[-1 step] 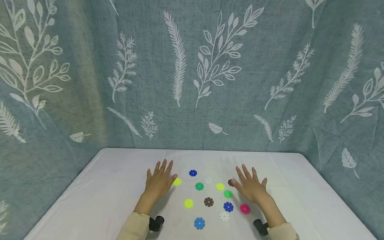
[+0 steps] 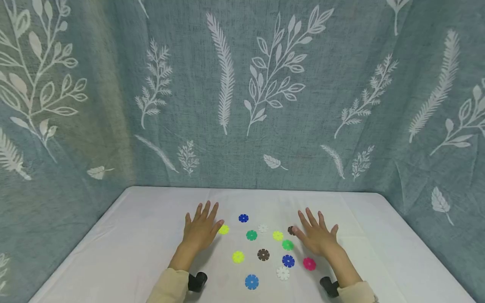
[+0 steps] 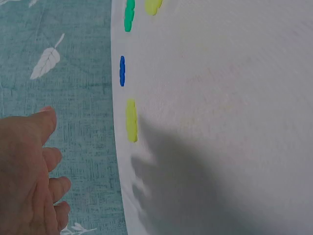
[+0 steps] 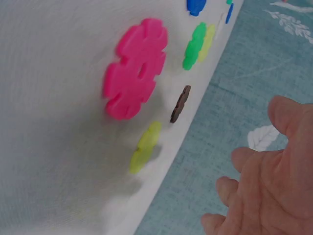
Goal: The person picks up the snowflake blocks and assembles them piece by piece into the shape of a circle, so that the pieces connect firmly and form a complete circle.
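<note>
My left hand [image 2: 200,232] is held above the white table with its fingers spread, holding nothing. Its thumb is nearest a yellow notched disc [image 2: 224,229], and its shadow falls on the cloth in the left wrist view. My right hand [image 2: 317,235] is likewise spread and raised, and holds nothing. In the head view its thumb partly covers a brown disc [image 2: 291,230]. A pink disc [image 4: 137,68] lies near the right wrist. The right wrist view also shows a yellow disc [image 4: 145,147], which the right hand seems to hide from the head camera.
Between the hands lie several flat flower-shaped discs: dark blue [image 2: 243,218], green [image 2: 251,235], brown [image 2: 263,254], white [image 2: 283,273] and light blue [image 2: 251,282] among them. A white cloth [image 2: 125,244] covers the table. Behind it hangs a teal leaf-patterned curtain [image 2: 182,84].
</note>
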A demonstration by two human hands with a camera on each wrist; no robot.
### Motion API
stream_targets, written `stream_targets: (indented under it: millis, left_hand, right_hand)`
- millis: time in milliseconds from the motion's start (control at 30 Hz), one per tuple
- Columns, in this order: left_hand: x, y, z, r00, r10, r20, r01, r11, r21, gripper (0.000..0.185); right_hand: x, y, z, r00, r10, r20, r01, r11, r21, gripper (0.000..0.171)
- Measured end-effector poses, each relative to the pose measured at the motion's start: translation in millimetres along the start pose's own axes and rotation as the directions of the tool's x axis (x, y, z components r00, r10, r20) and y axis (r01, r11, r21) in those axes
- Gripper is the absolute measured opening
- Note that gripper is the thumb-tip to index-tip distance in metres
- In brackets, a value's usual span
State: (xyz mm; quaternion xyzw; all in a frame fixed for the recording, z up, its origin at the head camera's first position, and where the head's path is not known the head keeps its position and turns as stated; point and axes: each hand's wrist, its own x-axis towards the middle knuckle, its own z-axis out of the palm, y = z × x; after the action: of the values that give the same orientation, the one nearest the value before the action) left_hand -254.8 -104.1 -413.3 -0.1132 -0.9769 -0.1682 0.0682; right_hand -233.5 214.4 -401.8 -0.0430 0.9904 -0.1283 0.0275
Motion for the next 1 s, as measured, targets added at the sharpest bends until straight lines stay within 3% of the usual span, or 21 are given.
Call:
stream_targets:
  millis: [300,400,467,533,600,633,767,1000]
  left_hand:
    - [9.7,9.3,8.8,1.000,0.027,0.008,-0.027,1.000,-0.012,0.057]
    - [14.1,4.5,13.2,0.999,0.015,-0.040,-0.019,0.995,-0.100,0.056]
    - [16.1,-3.3,16.4,0.996,-0.044,-0.075,0.025,0.970,-0.240,0.054]
    - [19.0,-10.5,21.4,0.989,-0.114,-0.096,0.070,0.924,-0.375,0.048]
    - [17.9,-20.5,24.0,0.978,-0.192,-0.078,0.136,0.879,-0.458,0.042]
    - [17.2,-24.4,24.6,0.976,-0.213,-0.054,0.164,0.871,-0.463,0.040]
    - [15.9,-29.7,25.6,0.979,-0.203,0.010,0.191,0.901,-0.390,0.037]
    - [21.9,-15.4,29.2,0.989,-0.148,-0.005,0.136,0.919,-0.371,0.020]
  right_hand:
    - [-3,13,-3,1.000,-0.023,0.000,0.023,1.000,0.011,0.062]
    - [-2,21,-5,0.996,-0.048,-0.075,0.050,0.998,0.023,0.061]
    - [2,26,-3,0.988,-0.051,-0.145,0.061,0.996,0.065,0.056]
    - [5,35,-2,0.982,-0.034,-0.184,0.063,0.986,0.153,0.048]
    - [10,40,2,0.985,-0.015,-0.175,0.059,0.967,0.249,0.040]
    - [13,42,5,0.989,-0.008,-0.150,0.052,0.954,0.295,0.038]
    - [15,46,11,0.997,0.020,-0.076,0.008,0.934,0.357,0.033]
    - [11,53,10,0.991,0.055,-0.121,-0.016,0.953,0.303,0.020]
